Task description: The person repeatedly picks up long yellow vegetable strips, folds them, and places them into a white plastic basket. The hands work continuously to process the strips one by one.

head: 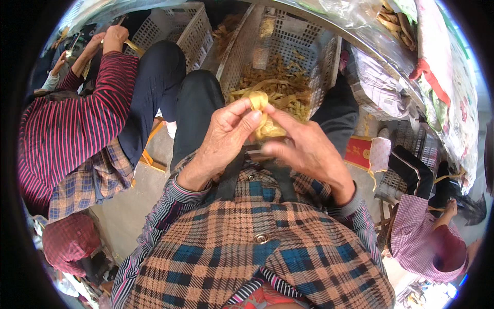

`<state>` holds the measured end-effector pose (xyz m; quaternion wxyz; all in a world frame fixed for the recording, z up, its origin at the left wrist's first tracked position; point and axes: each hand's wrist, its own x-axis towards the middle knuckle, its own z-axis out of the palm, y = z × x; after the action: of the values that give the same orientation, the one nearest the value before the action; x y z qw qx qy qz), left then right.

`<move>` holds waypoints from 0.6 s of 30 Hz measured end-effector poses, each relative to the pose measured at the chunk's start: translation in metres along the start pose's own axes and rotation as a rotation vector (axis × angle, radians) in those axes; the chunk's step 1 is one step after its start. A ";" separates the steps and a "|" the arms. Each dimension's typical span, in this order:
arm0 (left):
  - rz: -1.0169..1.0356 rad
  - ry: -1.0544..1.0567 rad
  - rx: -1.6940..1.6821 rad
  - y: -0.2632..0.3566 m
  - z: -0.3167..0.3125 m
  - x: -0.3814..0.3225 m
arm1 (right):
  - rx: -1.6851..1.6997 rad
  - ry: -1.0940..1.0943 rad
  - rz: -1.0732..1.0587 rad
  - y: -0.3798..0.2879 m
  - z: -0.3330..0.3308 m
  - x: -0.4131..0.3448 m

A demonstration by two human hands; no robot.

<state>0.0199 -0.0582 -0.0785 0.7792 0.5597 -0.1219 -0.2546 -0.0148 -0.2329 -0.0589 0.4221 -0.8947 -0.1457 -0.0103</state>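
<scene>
In front of my chest, my left hand pinches a thin yellow food strip between thumb and fingers. The strip is looped over itself at the fingertips, and its folds hang below between my hands. My right hand has its index fingertip against the loop. The right thumb is blurred and apart from the index finger; the other right fingers are partly hidden, so whether they hold any of the strip I cannot tell. Just beyond, between my knees, many yellow-brown strips lie in a perforated plastic crate.
Close on my left sits a person in a striped sleeve, hands raised with a strip. Another plastic crate stands ahead of that person. A plastic-covered table edge curves along the right. A red box is beside my right knee.
</scene>
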 end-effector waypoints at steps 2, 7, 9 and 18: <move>0.135 0.023 0.187 -0.008 -0.008 0.002 | 0.034 -0.015 0.023 -0.006 0.002 0.003; 0.057 0.120 -0.520 0.001 -0.031 0.012 | 0.640 -0.082 0.286 -0.025 0.031 -0.008; 0.166 0.141 -0.381 0.013 -0.033 0.012 | 0.893 -0.281 0.488 -0.026 0.024 -0.024; -0.109 -0.256 0.006 0.021 -0.031 0.020 | 0.731 -0.228 0.131 0.000 0.049 0.017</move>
<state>0.0570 -0.0386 -0.0714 0.7405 0.5308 -0.1905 -0.3656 -0.0034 -0.1914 -0.0886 0.6942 -0.6879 -0.1282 0.1687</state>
